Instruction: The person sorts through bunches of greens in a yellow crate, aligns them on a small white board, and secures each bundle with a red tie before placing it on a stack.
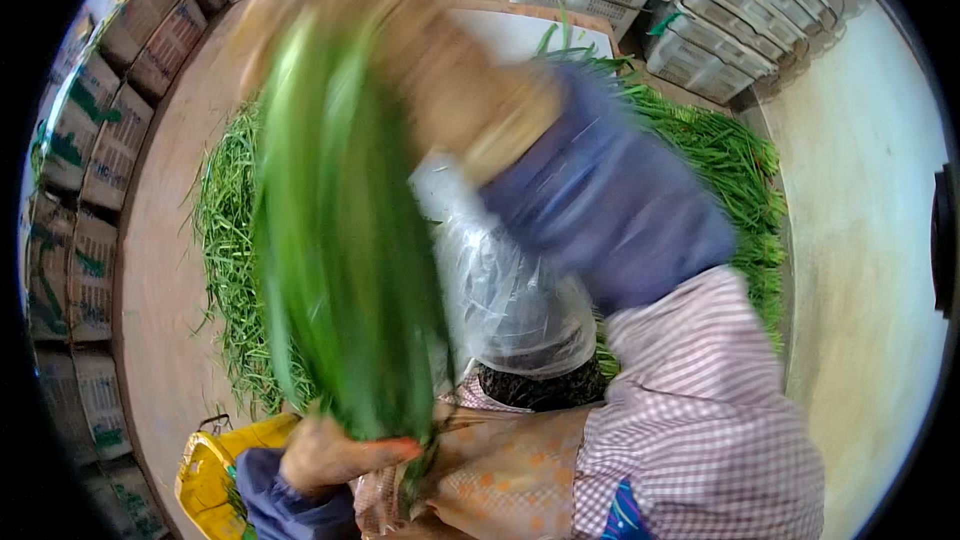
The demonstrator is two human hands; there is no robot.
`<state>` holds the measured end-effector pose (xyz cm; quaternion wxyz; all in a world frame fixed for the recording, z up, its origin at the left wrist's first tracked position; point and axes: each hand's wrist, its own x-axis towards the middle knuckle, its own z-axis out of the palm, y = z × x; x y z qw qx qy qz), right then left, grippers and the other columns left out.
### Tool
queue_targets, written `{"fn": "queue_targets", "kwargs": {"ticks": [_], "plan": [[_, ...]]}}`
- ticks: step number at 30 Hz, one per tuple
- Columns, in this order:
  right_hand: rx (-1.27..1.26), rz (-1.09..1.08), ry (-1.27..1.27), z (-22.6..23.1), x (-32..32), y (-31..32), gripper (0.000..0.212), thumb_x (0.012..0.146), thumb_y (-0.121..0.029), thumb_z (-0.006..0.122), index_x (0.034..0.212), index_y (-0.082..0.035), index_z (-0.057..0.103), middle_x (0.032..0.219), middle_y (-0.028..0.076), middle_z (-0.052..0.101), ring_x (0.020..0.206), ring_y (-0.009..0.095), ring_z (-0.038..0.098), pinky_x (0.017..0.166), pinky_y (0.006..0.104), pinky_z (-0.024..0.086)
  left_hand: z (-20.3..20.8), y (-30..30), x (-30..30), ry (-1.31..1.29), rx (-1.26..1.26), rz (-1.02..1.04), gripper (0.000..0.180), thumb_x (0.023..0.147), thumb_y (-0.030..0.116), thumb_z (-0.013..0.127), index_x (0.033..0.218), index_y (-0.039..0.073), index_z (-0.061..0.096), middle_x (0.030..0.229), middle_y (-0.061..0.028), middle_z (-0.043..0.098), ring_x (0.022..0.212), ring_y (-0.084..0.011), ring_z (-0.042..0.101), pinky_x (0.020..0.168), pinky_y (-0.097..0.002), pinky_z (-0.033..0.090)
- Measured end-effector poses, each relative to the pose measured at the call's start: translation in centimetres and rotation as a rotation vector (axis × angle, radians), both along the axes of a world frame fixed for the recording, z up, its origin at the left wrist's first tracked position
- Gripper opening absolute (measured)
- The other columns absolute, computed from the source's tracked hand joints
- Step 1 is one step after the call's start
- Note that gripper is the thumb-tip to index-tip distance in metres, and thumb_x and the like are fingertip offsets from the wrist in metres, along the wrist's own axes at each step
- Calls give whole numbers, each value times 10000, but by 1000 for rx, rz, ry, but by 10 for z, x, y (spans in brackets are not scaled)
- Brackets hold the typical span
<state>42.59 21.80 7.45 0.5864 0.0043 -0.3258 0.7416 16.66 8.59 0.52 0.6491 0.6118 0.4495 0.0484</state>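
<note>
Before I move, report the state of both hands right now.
Left hand: closed around the lower part of the bunch of long green leaves.
Right hand: motion-blurred, but closed around the upper part of the same bunch.

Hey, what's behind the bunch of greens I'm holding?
Loose greens show past its left side, clear plastic past its right. The bunch covers whatever lies directly behind.
</note>
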Motion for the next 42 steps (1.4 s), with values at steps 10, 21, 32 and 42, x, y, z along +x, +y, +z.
{"fn": "queue_targets", "kwargs": {"ticks": [10,21,32,42], "plan": [[192,-88,-1452,84,222,20,606,662,-110,784,1220,-23,564,1004,52,624,893,117,591,774,255,502,1,68,95,-311,-192,-140,626,826,145,748,1376,82,457,1105,-80,634,897,-133,592,810,-284,494],[445,445,-1599,-120,150,164,683,659,-179,777,1284,-19,551,1183,79,603,1032,147,560,884,289,473,-78,177,206,-73,-266,138,608,833,484,689,1171,-6,568,846,-54,623,556,-112,491,508,-251,412],[571,-214,-1469,-154,120,137,789,754,-438,763,1379,-81,441,1161,129,620,1043,213,591,931,345,462,-122,190,255,-190,-564,204,543,788,633,660,1034,149,652,834,23,622,650,-89,516,567,-216,441],[479,-251,-1988,-146,221,59,1126,697,-623,713,1511,-80,156,1459,219,333,1345,352,358,1119,466,246,-128,194,262,-320,-710,286,450,829,558,665,1012,148,633,818,9,640,621,-100,538,546,-236,459]]}}
